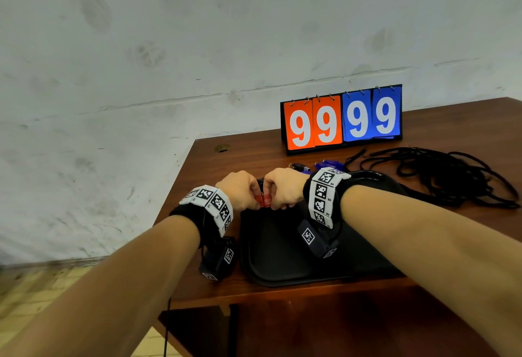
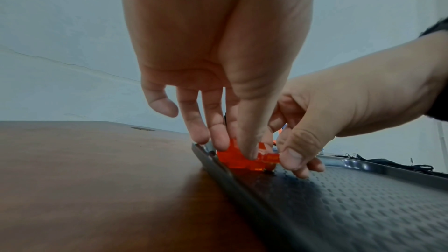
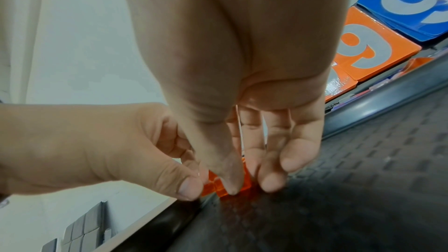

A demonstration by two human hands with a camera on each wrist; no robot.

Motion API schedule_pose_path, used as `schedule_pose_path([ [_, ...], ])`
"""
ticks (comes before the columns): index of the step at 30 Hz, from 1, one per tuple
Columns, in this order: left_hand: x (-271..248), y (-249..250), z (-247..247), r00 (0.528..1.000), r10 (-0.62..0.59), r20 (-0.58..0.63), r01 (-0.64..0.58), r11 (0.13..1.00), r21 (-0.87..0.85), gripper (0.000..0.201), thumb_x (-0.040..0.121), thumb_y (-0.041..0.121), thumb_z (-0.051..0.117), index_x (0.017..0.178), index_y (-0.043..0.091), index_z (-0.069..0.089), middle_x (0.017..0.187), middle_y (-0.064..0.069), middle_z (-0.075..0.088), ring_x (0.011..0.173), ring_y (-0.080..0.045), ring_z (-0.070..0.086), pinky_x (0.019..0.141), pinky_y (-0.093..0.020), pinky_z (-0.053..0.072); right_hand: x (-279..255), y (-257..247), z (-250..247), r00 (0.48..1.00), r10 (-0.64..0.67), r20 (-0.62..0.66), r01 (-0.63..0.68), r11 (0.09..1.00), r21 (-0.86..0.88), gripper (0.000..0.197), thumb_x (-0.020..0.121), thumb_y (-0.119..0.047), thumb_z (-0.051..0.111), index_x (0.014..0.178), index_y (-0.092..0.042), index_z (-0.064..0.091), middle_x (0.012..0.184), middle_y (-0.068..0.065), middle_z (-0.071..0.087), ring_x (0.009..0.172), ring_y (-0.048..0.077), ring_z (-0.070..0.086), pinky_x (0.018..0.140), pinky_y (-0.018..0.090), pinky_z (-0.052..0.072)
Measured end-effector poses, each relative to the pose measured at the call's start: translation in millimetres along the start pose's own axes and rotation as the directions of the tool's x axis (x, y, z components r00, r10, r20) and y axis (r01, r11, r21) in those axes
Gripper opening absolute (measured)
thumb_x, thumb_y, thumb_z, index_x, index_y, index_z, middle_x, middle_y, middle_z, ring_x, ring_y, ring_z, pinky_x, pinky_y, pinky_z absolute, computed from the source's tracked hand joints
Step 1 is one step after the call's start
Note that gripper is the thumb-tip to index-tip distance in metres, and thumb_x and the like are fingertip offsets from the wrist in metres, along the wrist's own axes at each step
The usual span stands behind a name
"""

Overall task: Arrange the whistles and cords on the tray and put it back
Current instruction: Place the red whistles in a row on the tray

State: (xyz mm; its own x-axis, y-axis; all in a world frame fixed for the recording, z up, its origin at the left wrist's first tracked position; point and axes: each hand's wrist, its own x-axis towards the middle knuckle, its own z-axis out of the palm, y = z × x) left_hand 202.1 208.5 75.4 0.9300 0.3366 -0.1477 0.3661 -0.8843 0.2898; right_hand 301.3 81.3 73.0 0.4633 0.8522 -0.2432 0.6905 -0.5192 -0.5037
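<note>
A translucent red whistle (image 1: 264, 200) sits low at the far left corner of the black tray (image 1: 282, 260). Both hands pinch it. My left hand (image 1: 250, 197) holds its body between thumb and fingers (image 2: 219, 141), seen on the whistle (image 2: 230, 157) in the left wrist view. My right hand (image 1: 278, 201) pinches its other end, thumb on top of the whistle (image 3: 224, 189). Blue whistles (image 1: 324, 165) lie on the table behind the tray. A tangle of black cords (image 1: 452, 178) lies to the right. The rest of the tray floor (image 2: 363, 202) shows nothing on it.
A flip scoreboard (image 1: 341, 119) reading 99 99 stands at the back of the brown table (image 1: 214, 164), against a white wall. The table's left and near edges drop to a tiled floor (image 1: 42, 294). The tray lies near the front edge.
</note>
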Motion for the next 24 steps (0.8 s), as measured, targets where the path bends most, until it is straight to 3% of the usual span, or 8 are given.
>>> schedule_pose_path([
  [3, -1.0, 0.6, 0.0, 1.000, -0.014, 0.002, 0.014, 1.000, -0.016, 0.026, 0.069, 0.027, 0.086, 0.078, 0.033, 0.063, 0.087, 0.008, 0.071, 0.086, -0.014, 0.068, 0.083, -0.037, 0.058, -2.4, 0.0, -0.4, 1.000, -0.001, 0.002, 0.001, 1.000, 0.010, 0.033, 0.076, -0.008, 0.077, 0.103, -0.017, 0.060, 0.095, 0.014, 0.073, 0.070, 0.020, 0.068, 0.069, 0.039, 0.060],
  [8, -6.3, 5.8, -5.6, 0.998, -0.039, -0.045, 0.038, 0.998, -0.041, 0.032, 0.073, 0.035, 0.081, 0.098, 0.025, 0.064, 0.093, 0.005, 0.069, 0.087, -0.014, 0.066, 0.083, -0.034, 0.056, -14.0, 2.2, -5.6, 1.000, 0.003, -0.009, -0.003, 0.999, 0.050, 0.039, 0.078, -0.010, 0.076, 0.112, -0.015, 0.057, 0.089, 0.010, 0.071, 0.068, 0.019, 0.067, 0.063, 0.034, 0.058],
  [11, -10.5, 15.9, -11.9, 0.996, -0.038, -0.083, 0.035, 0.999, -0.036, 0.027, 0.075, 0.032, 0.079, 0.097, 0.023, 0.067, 0.095, 0.002, 0.070, 0.088, -0.015, 0.066, 0.083, -0.032, 0.055, -27.0, 6.6, -14.5, 0.999, 0.012, -0.050, -0.008, 0.997, 0.073, 0.040, 0.081, -0.011, 0.074, 0.116, -0.017, 0.056, 0.084, 0.004, 0.068, 0.065, 0.017, 0.067, 0.058, 0.030, 0.056],
  [15, -15.5, 43.6, -17.5, 0.993, -0.012, -0.120, 0.008, 0.999, -0.035, 0.021, 0.081, 0.029, 0.075, 0.100, 0.021, 0.068, 0.093, 0.005, 0.067, 0.085, -0.012, 0.063, 0.075, -0.027, 0.050, -49.1, 19.0, -29.1, 0.996, 0.024, -0.082, -0.017, 0.996, 0.086, 0.038, 0.084, -0.011, 0.071, 0.119, -0.015, 0.056, 0.091, 0.005, 0.066, 0.068, 0.016, 0.067, 0.056, 0.027, 0.055],
  [21, -11.1, 86.9, -17.7, 0.993, 0.027, -0.116, -0.034, 0.998, -0.058, 0.013, 0.082, 0.026, 0.074, 0.094, 0.026, 0.067, 0.097, 0.006, 0.068, 0.091, -0.011, 0.063, 0.087, -0.032, 0.052, -83.3, 49.0, -54.6, 0.984, 0.054, -0.170, -0.038, 0.995, 0.092, 0.030, 0.088, -0.012, 0.067, 0.116, -0.016, 0.059, 0.103, 0.006, 0.064, 0.084, 0.019, 0.066, 0.065, 0.026, 0.058],
  [24, -2.5, 108.8, -17.1, 0.996, 0.053, -0.076, -0.059, 0.996, -0.074, 0.012, 0.084, 0.024, 0.073, 0.094, 0.026, 0.066, 0.100, 0.006, 0.067, 0.093, -0.009, 0.062, 0.090, -0.030, 0.050, -97.5, 71.8, -65.4, 0.970, 0.089, -0.225, -0.064, 0.991, 0.118, 0.025, 0.091, -0.009, 0.062, 0.114, -0.017, 0.060, 0.101, 0.004, 0.063, 0.087, 0.019, 0.065, 0.070, 0.027, 0.058],
])
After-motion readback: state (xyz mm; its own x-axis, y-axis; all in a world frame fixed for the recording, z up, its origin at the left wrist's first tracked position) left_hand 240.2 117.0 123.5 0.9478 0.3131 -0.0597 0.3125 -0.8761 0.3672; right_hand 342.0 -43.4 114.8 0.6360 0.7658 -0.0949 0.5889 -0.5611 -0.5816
